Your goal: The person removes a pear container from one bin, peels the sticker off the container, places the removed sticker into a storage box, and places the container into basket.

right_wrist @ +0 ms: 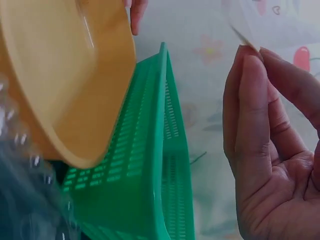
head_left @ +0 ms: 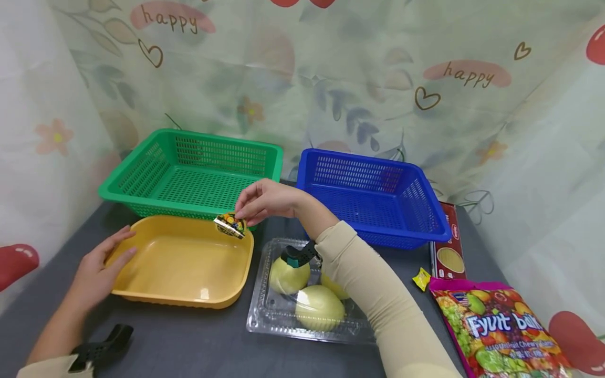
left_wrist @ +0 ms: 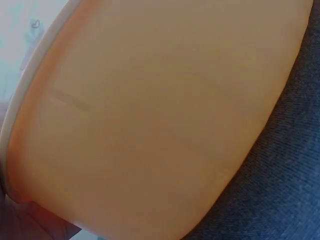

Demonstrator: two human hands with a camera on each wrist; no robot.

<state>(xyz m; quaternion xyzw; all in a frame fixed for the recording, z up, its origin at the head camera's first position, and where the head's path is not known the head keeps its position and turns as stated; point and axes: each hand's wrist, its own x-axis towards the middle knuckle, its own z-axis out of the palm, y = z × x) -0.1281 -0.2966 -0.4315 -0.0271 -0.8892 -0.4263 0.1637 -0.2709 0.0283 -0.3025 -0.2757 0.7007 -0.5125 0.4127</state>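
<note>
My right hand (head_left: 255,205) pinches a small colourful candy wrapper (head_left: 230,224) between fingertips, holding it over the far right corner of a yellow plastic tray (head_left: 142,286). In the right wrist view the fingers (right_wrist: 252,105) close on the wrapper's thin edge (right_wrist: 243,36), with the yellow tray (right_wrist: 60,75) and a green basket (right_wrist: 150,170) beside. My left hand (head_left: 101,265) rests flat with straight fingers on the tray's left rim. The left wrist view is filled by the tray's yellow wall (left_wrist: 160,115).
An empty green basket (head_left: 142,176) and an empty blue basket (head_left: 425,210) stand at the back. A clear clamshell (head_left: 264,315) holds pale yellow fruits (head_left: 319,310). A fruit candy bag (head_left: 501,331), a yellow candy (head_left: 421,278) and a red box (head_left: 448,247) lie at right.
</note>
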